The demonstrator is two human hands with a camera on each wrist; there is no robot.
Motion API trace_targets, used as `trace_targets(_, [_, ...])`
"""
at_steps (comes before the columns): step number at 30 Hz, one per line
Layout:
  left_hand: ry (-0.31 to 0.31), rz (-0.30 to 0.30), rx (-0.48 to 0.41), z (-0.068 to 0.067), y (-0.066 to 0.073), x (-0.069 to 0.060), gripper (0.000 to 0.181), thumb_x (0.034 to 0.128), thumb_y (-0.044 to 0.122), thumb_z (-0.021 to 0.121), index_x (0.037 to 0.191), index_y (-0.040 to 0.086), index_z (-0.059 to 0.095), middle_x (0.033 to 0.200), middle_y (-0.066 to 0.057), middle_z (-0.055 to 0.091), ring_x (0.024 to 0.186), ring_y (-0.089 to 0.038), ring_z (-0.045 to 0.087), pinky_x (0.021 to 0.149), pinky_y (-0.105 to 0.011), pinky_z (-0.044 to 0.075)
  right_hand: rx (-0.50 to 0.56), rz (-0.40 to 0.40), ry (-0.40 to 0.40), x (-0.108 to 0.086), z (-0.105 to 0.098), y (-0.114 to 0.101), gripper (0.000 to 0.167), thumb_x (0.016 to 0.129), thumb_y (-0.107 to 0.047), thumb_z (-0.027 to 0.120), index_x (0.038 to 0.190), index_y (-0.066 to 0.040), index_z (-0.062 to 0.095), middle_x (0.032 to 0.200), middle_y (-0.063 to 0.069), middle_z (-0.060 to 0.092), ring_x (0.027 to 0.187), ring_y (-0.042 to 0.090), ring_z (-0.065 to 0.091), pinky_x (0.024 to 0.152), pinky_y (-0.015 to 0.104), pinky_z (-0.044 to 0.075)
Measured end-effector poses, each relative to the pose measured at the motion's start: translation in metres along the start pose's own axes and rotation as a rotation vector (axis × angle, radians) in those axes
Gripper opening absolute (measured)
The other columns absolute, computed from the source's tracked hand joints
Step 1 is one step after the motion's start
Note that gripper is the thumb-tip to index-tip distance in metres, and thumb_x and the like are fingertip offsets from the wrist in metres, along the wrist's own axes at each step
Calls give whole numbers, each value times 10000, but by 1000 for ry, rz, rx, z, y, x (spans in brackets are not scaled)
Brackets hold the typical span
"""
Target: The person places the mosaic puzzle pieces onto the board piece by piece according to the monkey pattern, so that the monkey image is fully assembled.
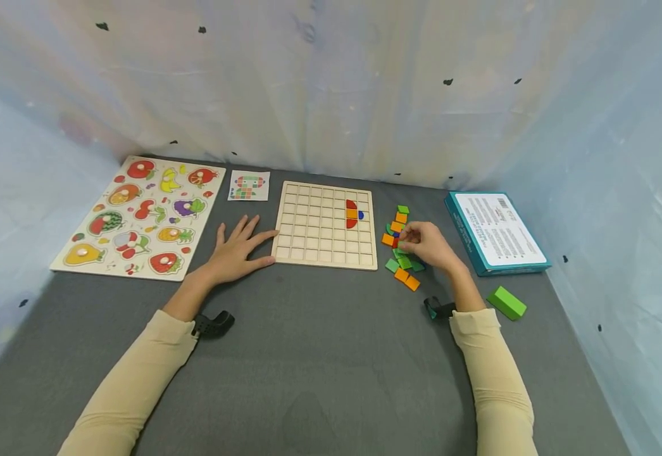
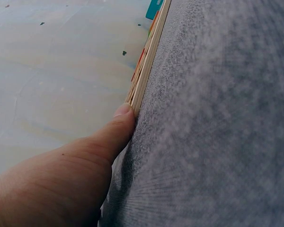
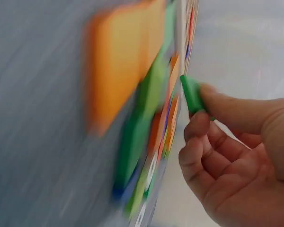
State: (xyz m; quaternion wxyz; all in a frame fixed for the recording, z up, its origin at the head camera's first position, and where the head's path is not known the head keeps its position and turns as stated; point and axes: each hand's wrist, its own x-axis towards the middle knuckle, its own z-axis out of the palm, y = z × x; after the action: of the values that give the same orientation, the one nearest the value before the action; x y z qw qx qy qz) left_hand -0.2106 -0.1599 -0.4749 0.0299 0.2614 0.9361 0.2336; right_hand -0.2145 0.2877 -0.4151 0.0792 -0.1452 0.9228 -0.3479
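A wooden grid board (image 1: 321, 238) lies in the middle of the head view. Red half-round pieces (image 1: 351, 223), an orange square (image 1: 352, 214) and a blue half-round piece (image 1: 361, 215) sit near its right side. My left hand (image 1: 234, 254) rests spread on the table, thumb and index fingertips at the board's left edge; the left wrist view shows the thumb against that edge. Over a loose pile of coloured blocks (image 1: 404, 261), my right hand (image 1: 430, 246) pinches a small green block (image 3: 193, 94) between thumb and fingertips, raised off the table. Its exact shape is partly hidden by the fingers.
A fruit puzzle board (image 1: 157, 183) lies at the left, beside a small pattern card (image 1: 249, 185). On the right are a teal box (image 1: 502, 231) and a larger green block (image 1: 506, 303). Pale curtains (image 1: 331, 95) enclose the table.
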Motion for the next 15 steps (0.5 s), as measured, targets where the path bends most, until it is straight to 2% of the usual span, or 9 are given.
trace_targets(5, [5,-2,3,1,-2,-1,687,959,520,612,1547,240,394,1645,-214,106,1501,-433,-19,1069,-722,-100,55,-84,-27,38,19,-32,160,956,10,640,1101,68,675,993,188,652,839,287,598,733,376,494])
trace_targets(8, [7,-4,4,2,-3,-1,686,959,520,611,1548,244,394,1645,-212,104,1501,-431,-20,1071,-719,-101,71,-111,-45,62,31,-48,155,941,32,646,1087,66,686,1000,192,645,852,299,592,746,387,487])
trace_targets(11, [9,-3,8,1,-1,-1,685,957,520,615,1545,243,399,1644,-213,109,1501,-434,-13,1072,-721,-95,68,-126,-45,82,42,-57,137,935,37,650,1063,59,694,999,183,647,873,293,591,766,378,490])
trace_targets(15, [14,7,11,0,0,0,686,955,519,618,1543,238,404,1642,-216,118,1499,-442,-1,1070,-727,-86,32,-122,-28,98,52,-63,129,936,26,654,1054,48,703,961,159,643,841,275,576,762,377,487])
